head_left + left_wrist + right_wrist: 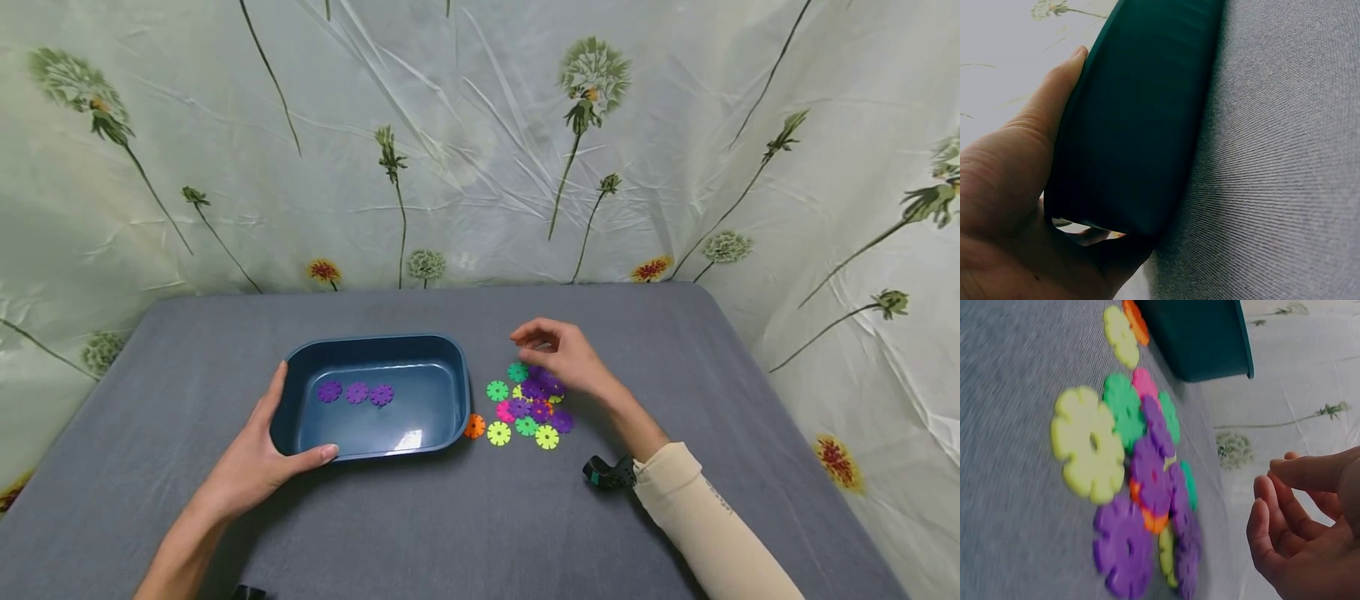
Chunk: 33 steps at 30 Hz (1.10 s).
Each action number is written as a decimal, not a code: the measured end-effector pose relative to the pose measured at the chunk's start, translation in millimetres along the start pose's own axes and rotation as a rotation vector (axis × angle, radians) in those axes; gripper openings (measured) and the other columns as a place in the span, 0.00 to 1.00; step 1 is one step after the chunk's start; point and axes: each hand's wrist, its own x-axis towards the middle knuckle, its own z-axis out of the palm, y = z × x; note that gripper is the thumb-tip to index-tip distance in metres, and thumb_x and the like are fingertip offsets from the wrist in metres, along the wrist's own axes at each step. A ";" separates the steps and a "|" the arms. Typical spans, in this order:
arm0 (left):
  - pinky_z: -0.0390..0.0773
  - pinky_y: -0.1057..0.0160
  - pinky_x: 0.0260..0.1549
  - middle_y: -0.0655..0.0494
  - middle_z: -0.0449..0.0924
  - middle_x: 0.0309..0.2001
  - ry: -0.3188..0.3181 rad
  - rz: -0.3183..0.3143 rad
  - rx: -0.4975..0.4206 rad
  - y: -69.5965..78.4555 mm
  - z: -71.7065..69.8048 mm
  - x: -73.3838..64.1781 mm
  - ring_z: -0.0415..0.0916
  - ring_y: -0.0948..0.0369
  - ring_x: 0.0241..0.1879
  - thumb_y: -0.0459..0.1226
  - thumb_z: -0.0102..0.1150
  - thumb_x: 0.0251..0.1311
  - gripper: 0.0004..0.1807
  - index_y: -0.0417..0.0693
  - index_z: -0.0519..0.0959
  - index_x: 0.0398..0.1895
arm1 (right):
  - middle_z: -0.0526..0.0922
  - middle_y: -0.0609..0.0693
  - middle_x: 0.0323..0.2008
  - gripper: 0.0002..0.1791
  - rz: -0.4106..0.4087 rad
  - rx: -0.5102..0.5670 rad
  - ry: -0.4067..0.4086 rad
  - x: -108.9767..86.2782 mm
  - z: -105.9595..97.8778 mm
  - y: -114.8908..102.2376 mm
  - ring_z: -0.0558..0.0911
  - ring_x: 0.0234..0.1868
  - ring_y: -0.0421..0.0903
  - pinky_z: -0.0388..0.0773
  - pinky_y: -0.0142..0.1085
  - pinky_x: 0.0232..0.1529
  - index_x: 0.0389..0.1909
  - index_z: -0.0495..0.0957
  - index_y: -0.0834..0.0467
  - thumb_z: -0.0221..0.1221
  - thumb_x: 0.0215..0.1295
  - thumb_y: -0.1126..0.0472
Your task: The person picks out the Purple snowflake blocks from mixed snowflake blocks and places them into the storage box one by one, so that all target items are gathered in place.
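Observation:
My left hand point(251, 462) grips the left end of a blue plastic tub point(345, 429), thumb along the near rim; in the left wrist view the fingers go out of sight at the tub's corner. Three purple notched flower discs point(357, 393) lie in a row inside. Right of the tub is a loose heap of flat notched discs, among them a purple disc point(562, 422), a yellow disc point(547, 437), a green disc point(497, 391) and an orange disc point(474, 426). Above the heap's far side hovers my right hand point(566, 358), fingers loosely bent; nothing shows between them.
A grey cloth covers the table point(465, 533). Behind and to the right hangs a pale curtain point(480, 167) printed with dandelions. A black wrist strap device point(609, 473) sits at the right wrist.

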 end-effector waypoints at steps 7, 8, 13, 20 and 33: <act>0.53 0.16 0.62 0.37 0.27 0.85 0.004 -0.003 0.001 1.0 -0.6 -0.1 0.38 0.25 0.80 0.52 0.78 0.54 0.75 0.73 0.21 0.82 | 0.85 0.68 0.52 0.16 0.007 -0.030 -0.026 -3.4 -9.3 10.7 0.85 0.50 0.58 0.82 0.28 0.45 0.55 0.81 0.70 0.63 0.67 0.74; 0.54 0.16 0.62 0.37 0.27 0.85 0.005 -0.003 0.002 1.0 -0.7 -0.3 0.38 0.24 0.79 0.52 0.78 0.54 0.75 0.73 0.21 0.82 | 0.85 0.68 0.52 0.17 0.007 -0.040 -0.030 -3.9 -10.1 12.3 0.85 0.50 0.59 0.82 0.29 0.46 0.55 0.81 0.70 0.63 0.66 0.75; 0.54 0.16 0.63 0.37 0.27 0.85 0.004 0.005 -0.006 0.9 0.0 -0.7 0.38 0.25 0.80 0.52 0.78 0.54 0.75 0.74 0.21 0.82 | 0.86 0.67 0.52 0.18 0.027 -0.099 -0.054 -6.6 -12.9 18.7 0.85 0.51 0.60 0.83 0.37 0.49 0.55 0.82 0.69 0.64 0.64 0.76; 0.53 0.16 0.63 0.38 0.26 0.85 0.007 0.002 -0.018 0.4 0.9 -0.8 0.37 0.25 0.80 0.52 0.78 0.54 0.75 0.73 0.21 0.83 | 0.85 0.65 0.54 0.23 0.054 -0.146 -0.102 -6.8 -14.1 24.5 0.84 0.53 0.59 0.81 0.39 0.51 0.57 0.82 0.67 0.63 0.59 0.79; 0.54 0.16 0.63 0.37 0.27 0.85 0.004 0.001 -0.007 -0.4 0.0 -0.7 0.38 0.25 0.80 0.52 0.78 0.54 0.75 0.73 0.21 0.82 | 0.86 0.63 0.53 0.23 0.075 -0.229 -0.106 -4.3 -9.2 27.4 0.83 0.49 0.54 0.79 0.38 0.51 0.57 0.82 0.66 0.64 0.60 0.78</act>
